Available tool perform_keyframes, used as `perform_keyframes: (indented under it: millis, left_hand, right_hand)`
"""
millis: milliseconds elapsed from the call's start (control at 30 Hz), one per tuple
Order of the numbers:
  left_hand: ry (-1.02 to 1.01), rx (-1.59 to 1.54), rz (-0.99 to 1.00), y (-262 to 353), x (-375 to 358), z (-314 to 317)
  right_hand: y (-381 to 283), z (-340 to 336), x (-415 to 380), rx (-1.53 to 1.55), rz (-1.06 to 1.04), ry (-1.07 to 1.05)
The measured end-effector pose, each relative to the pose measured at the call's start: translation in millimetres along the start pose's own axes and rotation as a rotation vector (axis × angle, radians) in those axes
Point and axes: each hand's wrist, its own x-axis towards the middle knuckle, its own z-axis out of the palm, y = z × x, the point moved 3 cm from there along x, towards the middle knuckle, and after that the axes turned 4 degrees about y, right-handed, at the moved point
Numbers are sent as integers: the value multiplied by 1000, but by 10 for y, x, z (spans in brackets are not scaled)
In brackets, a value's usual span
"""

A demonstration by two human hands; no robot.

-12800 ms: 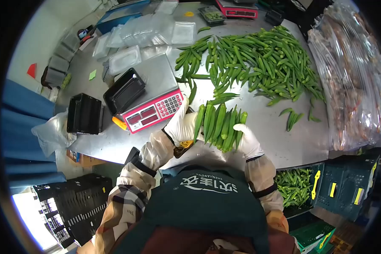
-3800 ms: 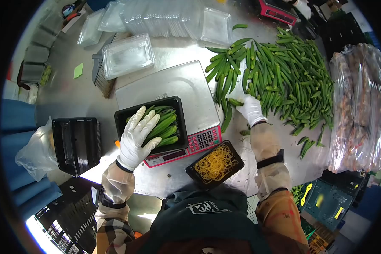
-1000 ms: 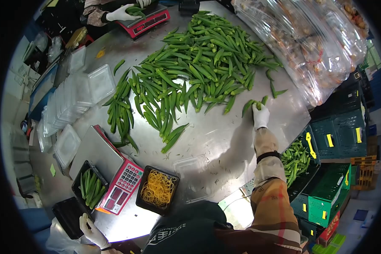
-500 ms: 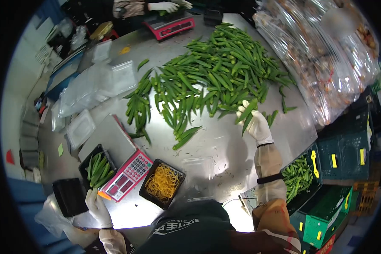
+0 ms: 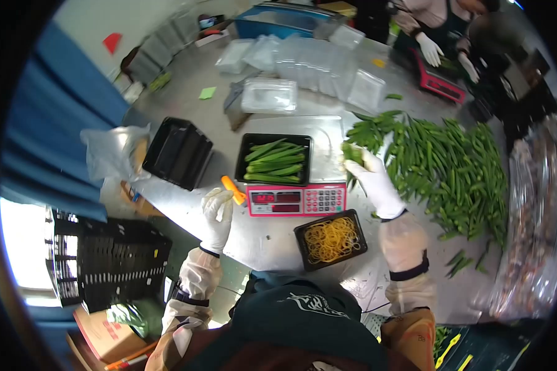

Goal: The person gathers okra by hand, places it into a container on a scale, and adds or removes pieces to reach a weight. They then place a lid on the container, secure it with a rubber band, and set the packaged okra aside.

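Note:
My right hand point(image 5: 377, 185), in a white glove, grips green okra point(image 5: 353, 154) beside the right edge of the weighing scale point(image 5: 297, 201). On the scale's metal plate sits a black tray point(image 5: 274, 182) with a row of okra pods point(image 5: 275, 162) laid side by side. My left hand point(image 5: 216, 217), also gloved, is at the scale's lower left corner with its fingers loosely curved and no object visible in them. Its fingertips are close to an orange handle-like piece point(image 5: 232, 188). To the right spreads a big heap of okra point(image 5: 452, 167).
Stacked black trays point(image 5: 178, 153) stand at the left; a tray of yellow rubber bands point(image 5: 332, 240) lies in front of the scale. Clear plastic lids point(image 5: 269, 96) are behind it. Across the table, a person's gloved hands point(image 5: 428, 49) work at another scale point(image 5: 439, 86). Plastic-wrapped packs point(image 5: 532, 229) line the right.
The view has swung left toward the scale. My right hand has come from the heap to the scale's side with okra in it. My left hand remains close to the scale.

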Motion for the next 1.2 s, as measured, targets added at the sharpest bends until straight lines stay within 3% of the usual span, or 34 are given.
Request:
perform_keyframes:
  millis: [33,67,133,167,233,333,367,433,500,567,700,833,967,1200]
  left_hand:
    - [5,8,-17,-56,-42,-37]
    - [11,23,-42,-124,-86,-90]
    - [31,43,-105,-227,-183,-196]
    - [47,49,-144,-262,-226,-256]
    - [79,33,-224,-363,-326,-337]
    - [116,-6,-294,-520,-461,-412]
    - [118,-1,-284,-536,-458,-451]
    - [137,-3,-292,-588,-479,-515]
    - [165,-12,-325,-691,-471,-565]
    - [203,-99,-381,-823,-431,-580]
    - [186,-268,-497,-984,-135,-495]
    - [162,-472,-478,-1016,416,-227]
    - [123,-593,-422,-1167,1079,244]
    - [-184,-276,-211,-1537,1987,1402]
  right_hand:
    - [56,252,182,-142,-66,-12]
    - [165,442,371,-404,-357,34]
    - [140,926,600,-633,-486,108]
    - [115,1124,674,-927,-470,112]
    - [186,1466,808,-1162,-526,79]
    - [629,1649,889,-1398,-428,-174]
    - [704,1613,901,-1429,-462,-150]
    - [511,1501,817,-1376,-622,-3]
    - [329,1149,733,-1163,-637,98]
    - [310,760,492,-962,-371,239]
    - [699,271,-209,-940,-298,248]
    - [857,375,-941,-665,53,165]
    - [1031,426,-1298,-571,105,251]
    - [1061,704,-1364,-447,227,353]
